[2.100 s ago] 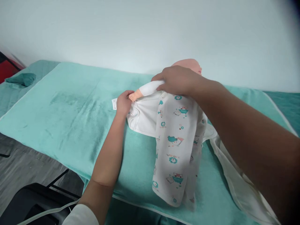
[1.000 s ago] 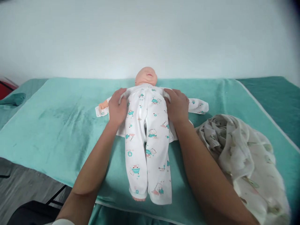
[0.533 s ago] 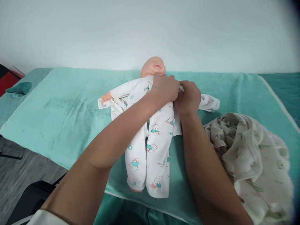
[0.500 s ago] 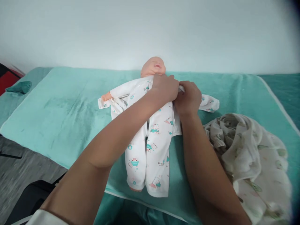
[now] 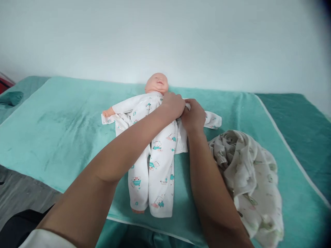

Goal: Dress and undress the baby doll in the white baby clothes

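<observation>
A baby doll (image 5: 156,82) lies on its back, head toward the wall. Printed white baby clothes (image 5: 161,172) cover its torso and legs, and a plain white sleeve (image 5: 129,103) covers the arm at the left. My left hand (image 5: 173,105) is closed on the clothes at the doll's chest, below the chin. Close beside it, at the shoulder, my right hand (image 5: 193,115) pinches a fold of the white fabric. Fingertips of both hands are largely hidden. A printed sleeve (image 5: 213,120) stretches out beyond my right hand.
A crumpled white patterned cloth (image 5: 248,179) lies right of my right forearm. Beneath everything is a light green mat (image 5: 64,131) on a darker green cover (image 5: 292,120). The white wall (image 5: 165,38) rises behind. A black object (image 5: 23,224) stands at the lower left.
The view has shifted, so the doll, cloth and hands appear further left. Both hands keep their grip at the chest and shoulder with little movement.
</observation>
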`<action>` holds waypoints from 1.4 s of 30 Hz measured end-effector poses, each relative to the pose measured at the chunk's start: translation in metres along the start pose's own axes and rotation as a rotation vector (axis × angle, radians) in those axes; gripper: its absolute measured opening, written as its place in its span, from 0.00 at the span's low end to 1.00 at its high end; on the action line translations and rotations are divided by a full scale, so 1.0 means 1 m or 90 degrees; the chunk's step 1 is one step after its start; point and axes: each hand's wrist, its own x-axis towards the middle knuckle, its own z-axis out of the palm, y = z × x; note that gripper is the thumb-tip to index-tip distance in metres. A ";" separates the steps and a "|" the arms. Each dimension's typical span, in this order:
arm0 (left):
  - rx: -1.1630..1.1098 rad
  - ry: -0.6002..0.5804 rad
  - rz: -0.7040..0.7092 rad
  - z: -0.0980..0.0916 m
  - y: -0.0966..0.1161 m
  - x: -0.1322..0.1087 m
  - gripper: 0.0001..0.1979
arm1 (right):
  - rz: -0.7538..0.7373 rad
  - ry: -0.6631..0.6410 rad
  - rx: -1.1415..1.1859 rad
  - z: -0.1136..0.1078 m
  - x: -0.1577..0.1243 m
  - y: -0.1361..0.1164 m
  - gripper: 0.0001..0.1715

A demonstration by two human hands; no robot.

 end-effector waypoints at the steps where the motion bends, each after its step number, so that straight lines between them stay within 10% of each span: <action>1: 0.012 -0.018 0.008 0.002 0.001 0.006 0.17 | -0.004 -0.004 -0.001 0.000 0.000 0.001 0.24; 17: 0.155 -0.066 0.129 0.008 -0.009 0.008 0.23 | 0.057 -0.043 0.012 -0.004 0.004 0.005 0.22; 33: 0.185 0.075 0.062 -0.045 -0.062 -0.047 0.29 | 0.074 -0.022 0.309 -0.010 0.019 0.039 0.13; 38: 0.109 0.091 0.041 -0.025 -0.048 -0.040 0.27 | 0.151 0.017 0.621 -0.003 0.029 0.053 0.20; 42: 0.046 0.079 0.026 -0.005 -0.031 -0.045 0.21 | 0.179 0.099 0.586 -0.003 0.032 0.056 0.13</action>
